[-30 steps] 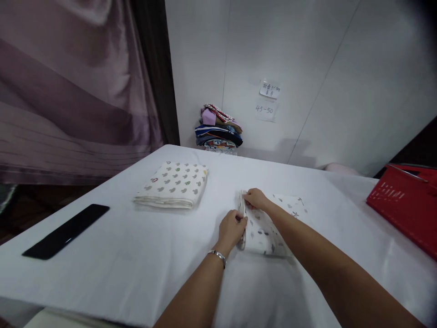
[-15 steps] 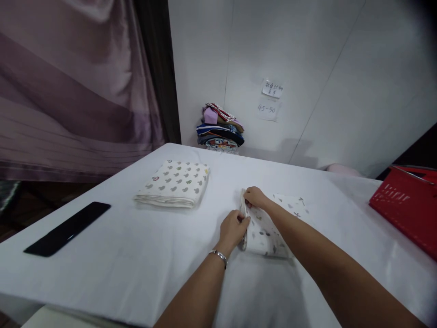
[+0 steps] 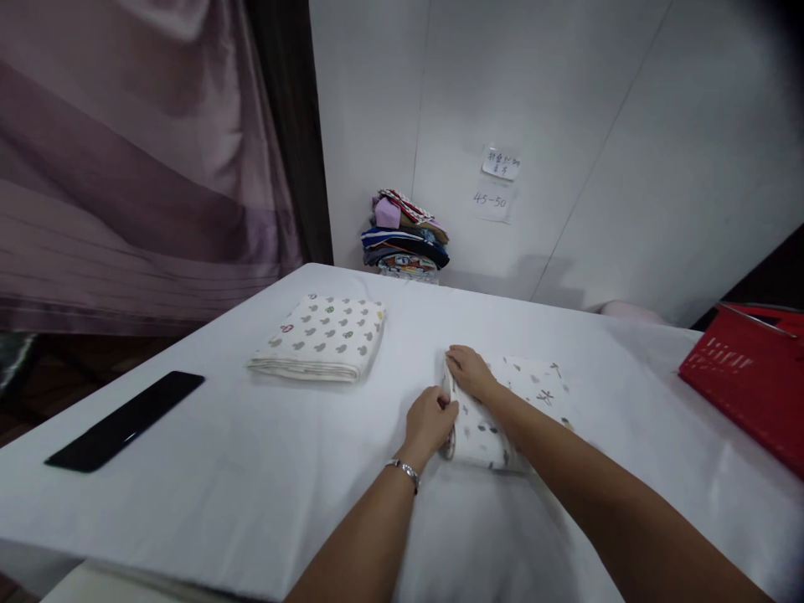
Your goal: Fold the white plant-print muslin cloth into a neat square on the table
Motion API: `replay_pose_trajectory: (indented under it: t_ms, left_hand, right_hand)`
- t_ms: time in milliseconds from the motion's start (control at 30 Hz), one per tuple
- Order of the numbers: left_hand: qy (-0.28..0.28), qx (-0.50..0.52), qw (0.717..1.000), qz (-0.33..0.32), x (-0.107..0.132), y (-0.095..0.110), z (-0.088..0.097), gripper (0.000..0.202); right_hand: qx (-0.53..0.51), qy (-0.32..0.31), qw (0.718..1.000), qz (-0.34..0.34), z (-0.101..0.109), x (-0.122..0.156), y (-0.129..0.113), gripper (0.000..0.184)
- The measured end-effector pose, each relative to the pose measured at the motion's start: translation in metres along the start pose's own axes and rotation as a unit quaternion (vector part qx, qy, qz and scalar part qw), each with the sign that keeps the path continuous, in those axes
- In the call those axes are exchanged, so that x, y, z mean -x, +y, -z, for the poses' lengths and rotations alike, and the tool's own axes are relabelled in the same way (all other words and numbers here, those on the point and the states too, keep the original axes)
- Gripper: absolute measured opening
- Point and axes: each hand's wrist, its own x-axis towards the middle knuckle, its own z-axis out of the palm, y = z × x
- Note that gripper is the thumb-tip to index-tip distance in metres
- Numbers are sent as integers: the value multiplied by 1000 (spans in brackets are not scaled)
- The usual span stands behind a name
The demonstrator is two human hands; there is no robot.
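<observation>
Head view:
Cloth [image 3: 538,392]: folded, in the middle of the table [image 3: 219,469].
Left hand [image 3: 430,419]: still pinches the cloth's left edge.
Right hand [image 3: 470,371]: lies flat and loose on the cloth; before, it pinched the edge.

White printed cloth [image 3: 502,410], grey-dotted cream towel [image 3: 323,335], red basket [image 3: 750,377], white table [image 3: 219,469]

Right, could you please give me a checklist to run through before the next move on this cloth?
1. Left hand pinching the patterned cloth's left edge: ok.
2. Right hand on that edge's far end, grip closed: cannot tell.
3. Layers lined up under the hands: cannot tell.
4. Cloth flat on the table: ok.
5. Folded spotted cloth lying apart, to the left: ok.
6. Red basket apart from the hands: ok.
</observation>
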Motion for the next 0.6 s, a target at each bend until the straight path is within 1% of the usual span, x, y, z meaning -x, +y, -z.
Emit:
replay_pose_trajectory:
  t_ms: [33,133,300,467,600]
  left_hand:
    - [-1,-3,1000,0,0,0,0,8]
    - [-1,-4,1000,-1,0,-1,0,8]
    - [8,3,1000,-3,0,-2,-2,8]
    - [9,-4,1000,-9,-1,-2,-2,9]
    - [5,-9,1000,-9,-2,-3,-3,10]
  right_hand:
    - [14,3,1000,13,-3,1,3,29]
    - [30,-1,999,14,-8,1,11,33]
    - [50,-19,998,14,-6,6,10,36]
    - [64,-82,995,-8,-7,12,6,44]
    - [57,-103,993,-23,-4,12,3,45]
